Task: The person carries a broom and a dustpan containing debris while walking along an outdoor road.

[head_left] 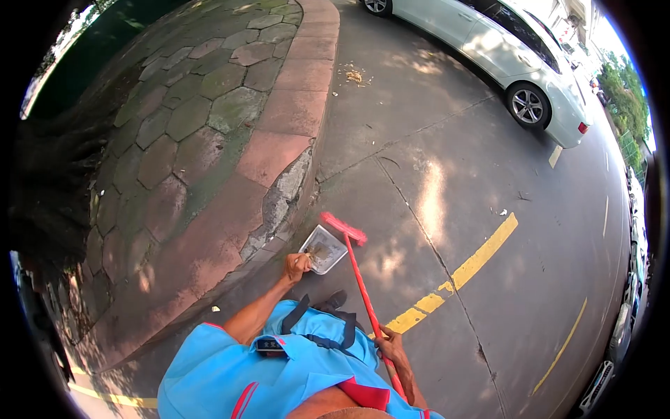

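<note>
My left hand (297, 267) is closed on the near left edge of a pale dustpan (332, 260), which has some brown debris in it. My right hand (389, 343) is wrapped round the red handle of a broom (361, 283), low in the view beside my blue shirt. The broom's pink-red bristle head (343, 228) rests on the pavement just beyond the dustpan's far right side. Whether the head touches the dustpan, I cannot tell.
A raised red kerb (283, 153) with hexagonal paving (188, 119) runs along the left. A light-coloured car (488, 42) stands at the upper right. Scattered debris (354, 75) lies near the kerb ahead. A yellow line (481, 253) crosses the asphalt.
</note>
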Tool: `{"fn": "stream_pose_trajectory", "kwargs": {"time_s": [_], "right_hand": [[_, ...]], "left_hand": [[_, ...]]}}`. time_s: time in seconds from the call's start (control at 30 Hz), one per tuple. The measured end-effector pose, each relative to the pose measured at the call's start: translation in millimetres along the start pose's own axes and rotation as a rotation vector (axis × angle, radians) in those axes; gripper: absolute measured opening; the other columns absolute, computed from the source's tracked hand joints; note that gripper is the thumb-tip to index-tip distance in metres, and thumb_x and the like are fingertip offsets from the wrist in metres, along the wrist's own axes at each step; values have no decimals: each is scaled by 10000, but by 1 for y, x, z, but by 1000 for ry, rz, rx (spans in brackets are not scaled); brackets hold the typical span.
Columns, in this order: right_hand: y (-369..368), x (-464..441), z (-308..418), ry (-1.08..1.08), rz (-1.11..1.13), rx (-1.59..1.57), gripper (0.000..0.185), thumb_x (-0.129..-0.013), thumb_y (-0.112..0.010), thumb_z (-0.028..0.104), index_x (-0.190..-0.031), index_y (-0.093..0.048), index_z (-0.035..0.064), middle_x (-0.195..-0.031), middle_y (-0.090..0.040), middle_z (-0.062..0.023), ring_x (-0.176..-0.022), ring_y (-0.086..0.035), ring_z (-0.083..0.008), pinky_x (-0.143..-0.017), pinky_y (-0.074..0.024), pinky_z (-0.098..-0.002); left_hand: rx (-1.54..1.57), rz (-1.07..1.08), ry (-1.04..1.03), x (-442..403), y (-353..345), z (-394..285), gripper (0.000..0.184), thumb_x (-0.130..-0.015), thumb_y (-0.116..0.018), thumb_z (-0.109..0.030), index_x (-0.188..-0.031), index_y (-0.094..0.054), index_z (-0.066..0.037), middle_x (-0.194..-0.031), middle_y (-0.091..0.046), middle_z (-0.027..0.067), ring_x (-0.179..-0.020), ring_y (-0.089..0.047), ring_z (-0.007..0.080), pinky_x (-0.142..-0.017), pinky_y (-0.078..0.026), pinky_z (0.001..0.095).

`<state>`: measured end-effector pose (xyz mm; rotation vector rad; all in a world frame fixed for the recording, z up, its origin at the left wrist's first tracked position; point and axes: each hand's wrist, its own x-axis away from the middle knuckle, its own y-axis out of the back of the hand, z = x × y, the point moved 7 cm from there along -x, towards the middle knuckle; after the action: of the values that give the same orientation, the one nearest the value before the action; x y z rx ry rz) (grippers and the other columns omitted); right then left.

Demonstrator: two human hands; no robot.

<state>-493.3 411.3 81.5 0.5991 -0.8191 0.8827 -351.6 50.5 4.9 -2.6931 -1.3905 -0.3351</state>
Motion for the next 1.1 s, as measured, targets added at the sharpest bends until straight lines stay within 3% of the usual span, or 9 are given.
{"fn": "stream_pose_trajectory", "kwargs": {"time_s": [0.23, 0.33, 0.47, 0.53, 0.63, 0.7, 0.8, 0.93, 1.1], "right_hand": [[9, -117, 48, 199, -145, 161, 581, -781, -551, 26, -1343, -406, -5, -598, -524, -58, -415, -496, -148, -379, -402, -297], [-1, -135, 70, 237, -132, 273, 573, -753, -557, 36, -1312, -441, -16, -647, -584, -118, -423, -543, -175, -400, -445, -318], [-12, -114, 38, 138, -105, 306, 574, -756, -559, 38, -1315, -440, -10, -680, -607, -139, -442, -555, -172, -422, -456, -316], [-9, -115, -5, 364, -122, 481, 584, -758, -561, 37, -1325, -428, -10, -697, -615, -152, -454, -557, -163, -446, -466, -310], [-11, -50, -6, 248, -48, 433, 605, -757, -562, 37, -1341, -408, -8, -689, -610, -144, -447, -542, -150, -443, -454, -295], [-10, -15, -1, 37, 74, 150, 615, -754, -556, 30, -1347, -399, -10, -663, -596, -114, -423, -515, -135, -415, -424, -276], [5, 18, 34, -119, 108, 25, 635, -749, -548, 39, -1353, -370, -41, -647, -573, -82, -433, -492, -129, -430, -410, -267], [3, -51, 53, 137, -2, 109, 620, -748, -546, 31, -1345, -390, -31, -616, -539, -55, -410, -482, -128, -382, -385, -284], [-25, -163, 139, 244, -88, 212, 600, -769, -538, 39, -1349, -391, -12, -614, -530, -57, -414, -508, -147, -393, -415, -300]], "left_hand": [[-31, -20, 24, 2, -1, -7, 423, -824, -431, -296, -568, -538, 24, -577, -580, 106, -498, -524, 146, -484, -403, 269], [-31, -27, 26, -4, 0, -5, 435, -833, -423, -301, -549, -509, 18, -577, -581, 103, -501, -527, 152, -487, -400, 267], [-68, -5, 23, -1, -3, -22, 431, -830, -420, -302, -574, -535, 25, -567, -573, 97, -503, -512, 158, -509, -397, 282], [-63, 21, 25, -8, -7, -20, 422, -824, -423, -298, -586, -545, 29, -566, -566, 97, -513, -507, 161, -520, -393, 289], [-46, 43, 28, -2, -6, -18, 448, -879, -427, -292, -541, -466, -1, -635, -579, 132, -552, -513, 164, -532, -408, 290], [-30, 43, 21, -1, -7, -20, 445, -876, -427, -291, -543, -470, 1, -635, -579, 126, -556, -513, 161, -533, -401, 289], [-51, 32, 34, 0, -9, -31, 415, -837, -418, -283, -563, -498, 18, -617, -576, 109, -558, -504, 152, -535, -386, 284], [-80, 40, -4, 2, -6, -30, 369, -819, -436, -244, -570, -502, 20, -640, -585, 103, -576, -517, 150, -539, -395, 272], [-53, 15, 28, 2, -8, -33, 370, -811, -430, -252, -569, -503, 18, -644, -589, 112, -576, -518, 153, -543, -400, 271]]}}
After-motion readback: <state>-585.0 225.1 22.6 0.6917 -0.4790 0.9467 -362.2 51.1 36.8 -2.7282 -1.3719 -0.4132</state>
